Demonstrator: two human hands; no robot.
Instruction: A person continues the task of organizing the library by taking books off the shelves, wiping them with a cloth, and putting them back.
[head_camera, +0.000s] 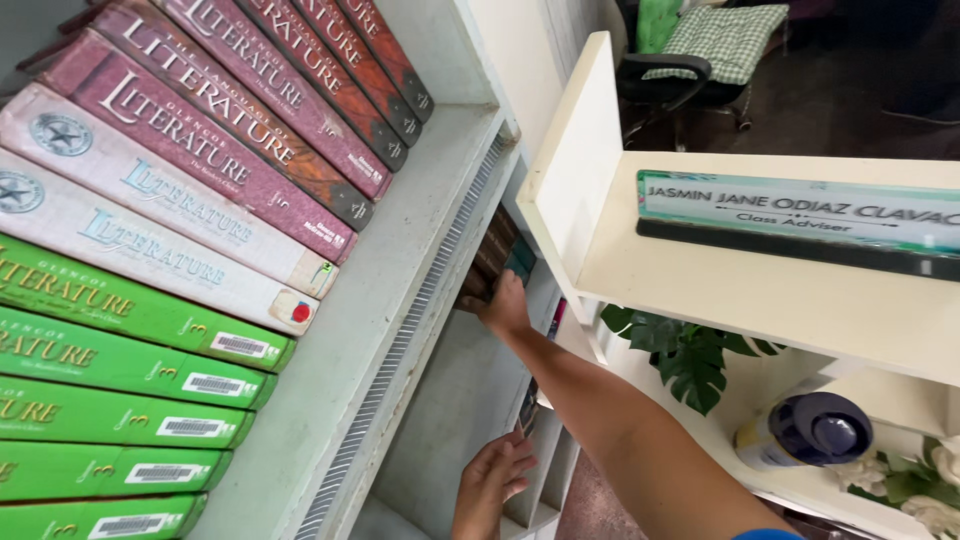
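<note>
1. The right hand (505, 305) reaches under the pale shelf board (420, 230), fingers closed on the dark brown books (492, 262) standing there.
2. The left hand (490, 480) lies lower under that board, fingers loosely spread, touching a white divider (535, 470).
3. On top of the board lean maroon, white and green textbooks (150, 250).

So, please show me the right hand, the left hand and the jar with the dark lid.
right hand (507, 305), head view, back of the hand
left hand (492, 478), head view, back of the hand
jar (815, 428), head view, dark lid
</note>
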